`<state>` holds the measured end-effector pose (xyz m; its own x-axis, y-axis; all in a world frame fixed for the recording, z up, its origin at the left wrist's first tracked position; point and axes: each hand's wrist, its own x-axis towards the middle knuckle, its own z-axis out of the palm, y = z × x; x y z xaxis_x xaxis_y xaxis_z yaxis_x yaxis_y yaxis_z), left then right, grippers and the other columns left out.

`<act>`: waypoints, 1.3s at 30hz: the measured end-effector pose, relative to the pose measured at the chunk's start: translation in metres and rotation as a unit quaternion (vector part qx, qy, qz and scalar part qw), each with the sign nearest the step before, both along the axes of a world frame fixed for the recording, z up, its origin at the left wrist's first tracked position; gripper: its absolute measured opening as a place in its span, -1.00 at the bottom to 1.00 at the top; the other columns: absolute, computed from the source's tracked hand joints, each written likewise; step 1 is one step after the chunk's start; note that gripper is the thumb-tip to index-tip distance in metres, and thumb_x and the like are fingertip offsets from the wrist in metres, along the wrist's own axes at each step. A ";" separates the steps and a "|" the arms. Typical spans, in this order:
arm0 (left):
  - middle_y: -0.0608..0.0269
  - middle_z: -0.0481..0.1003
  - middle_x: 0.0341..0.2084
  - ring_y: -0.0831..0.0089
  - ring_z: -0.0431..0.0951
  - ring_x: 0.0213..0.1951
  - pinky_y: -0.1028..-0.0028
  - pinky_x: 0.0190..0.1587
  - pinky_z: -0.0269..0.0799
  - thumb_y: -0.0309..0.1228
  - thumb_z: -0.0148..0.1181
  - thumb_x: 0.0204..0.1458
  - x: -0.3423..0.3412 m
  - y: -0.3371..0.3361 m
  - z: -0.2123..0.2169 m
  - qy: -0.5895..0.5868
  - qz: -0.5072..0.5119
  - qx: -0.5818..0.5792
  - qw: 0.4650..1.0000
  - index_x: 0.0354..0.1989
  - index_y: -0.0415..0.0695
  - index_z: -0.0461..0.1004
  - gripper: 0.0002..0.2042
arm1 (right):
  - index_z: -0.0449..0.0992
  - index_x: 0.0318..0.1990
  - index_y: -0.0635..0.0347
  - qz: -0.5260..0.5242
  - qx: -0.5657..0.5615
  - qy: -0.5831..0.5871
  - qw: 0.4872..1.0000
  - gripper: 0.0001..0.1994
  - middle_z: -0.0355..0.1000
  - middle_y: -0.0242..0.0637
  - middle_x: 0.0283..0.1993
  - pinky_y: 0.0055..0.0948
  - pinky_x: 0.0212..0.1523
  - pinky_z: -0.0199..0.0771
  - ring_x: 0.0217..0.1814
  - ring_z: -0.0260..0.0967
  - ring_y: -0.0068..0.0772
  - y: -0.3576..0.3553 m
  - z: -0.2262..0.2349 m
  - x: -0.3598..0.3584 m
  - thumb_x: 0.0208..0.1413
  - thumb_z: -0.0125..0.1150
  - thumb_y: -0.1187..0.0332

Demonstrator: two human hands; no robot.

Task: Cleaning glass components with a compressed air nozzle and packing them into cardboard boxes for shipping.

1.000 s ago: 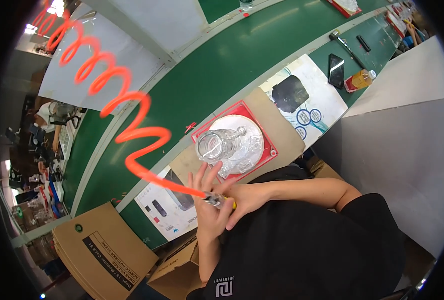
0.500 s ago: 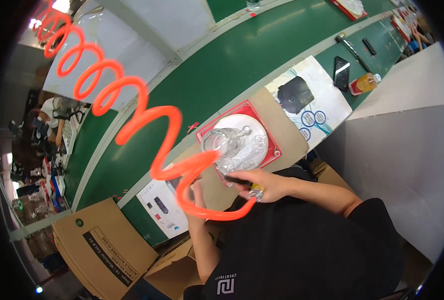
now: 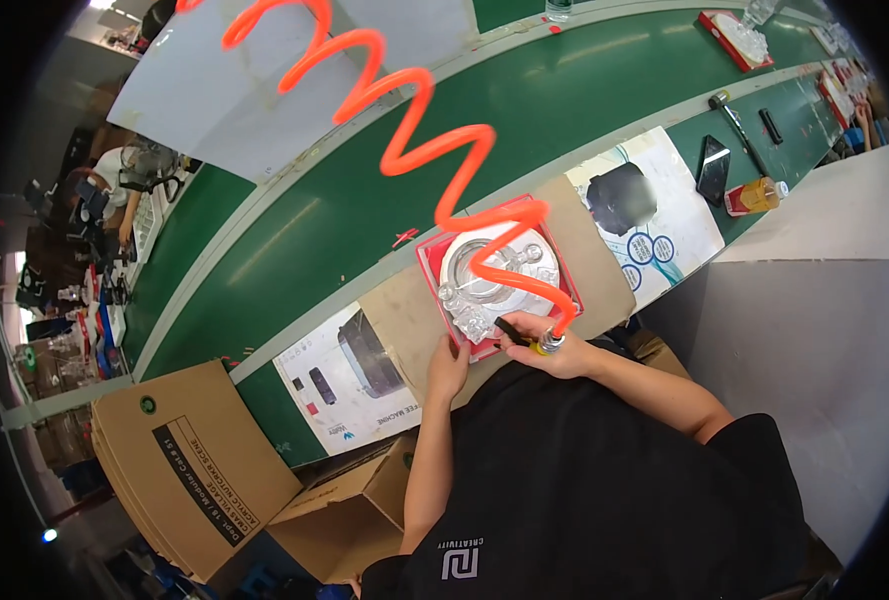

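Note:
My right hand (image 3: 552,352) is closed around an air blow gun (image 3: 510,330) with a black front part. A brass-coloured fitting (image 3: 550,342) joins it to an orange coiled hose (image 3: 464,150). Under its tip, a clear, round ornament (image 3: 479,272) with knobbly parts lies on a white disc (image 3: 536,240) in a shallow red tray (image 3: 427,262). My left hand (image 3: 448,372) has its fingers on the tray's near left edge and seems to grip it. Loops of the hose hide part of the ornament, and the left fingertips are partly hidden.
Brown cardboard (image 3: 389,310) lies beneath the tray on a green bench. On the right are a phone (image 3: 712,170), a drink bottle (image 3: 756,197) and a hammer (image 3: 739,130). Cardboard boxes (image 3: 199,470) stand at lower left. Other people work at far left and far right.
My left hand has come rightward to the tray's edge. The blow gun has moved over the ornament, which now appears flatter. The hose has swung right, and the whole view has shifted slightly.

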<state>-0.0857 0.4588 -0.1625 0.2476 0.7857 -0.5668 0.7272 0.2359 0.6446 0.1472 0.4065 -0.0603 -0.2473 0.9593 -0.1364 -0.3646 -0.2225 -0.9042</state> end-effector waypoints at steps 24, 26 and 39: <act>-0.15 0.46 -0.11 -0.07 0.54 -0.13 0.06 -0.07 0.47 -0.23 0.15 0.06 0.028 -0.024 -0.012 0.085 0.046 0.095 0.991 -0.01 -0.26 0.38 -0.59 | 0.18 -0.14 0.24 -0.210 0.274 0.000 0.938 -0.79 0.04 -0.46 -0.51 -0.56 -0.36 0.07 -0.45 -0.01 -0.61 0.001 0.133 0.097 0.18 -0.03 0.33; -0.15 0.46 -0.11 -0.07 0.55 -0.14 0.07 -0.08 0.48 -0.27 0.14 0.04 0.028 -0.022 -0.008 0.078 0.018 0.097 0.992 -0.01 -0.29 0.38 -0.60 | 0.17 -0.14 0.28 -0.194 0.238 -0.013 0.952 -0.77 0.06 -0.43 -0.52 -0.55 -0.37 0.09 -0.46 0.02 -0.60 0.007 0.128 0.095 0.18 -0.04 0.33; -0.13 0.42 -0.10 -0.08 0.51 -0.10 0.05 -0.05 0.45 -0.40 0.12 -0.03 0.035 -0.034 -0.018 0.088 0.064 0.113 0.988 -0.02 -0.29 0.35 -0.62 | 0.24 -0.04 0.32 -0.076 0.082 -0.017 0.994 -0.75 0.16 -0.41 -0.42 -0.49 -0.27 0.19 -0.39 0.12 -0.57 0.000 -0.010 0.021 0.22 0.02 0.38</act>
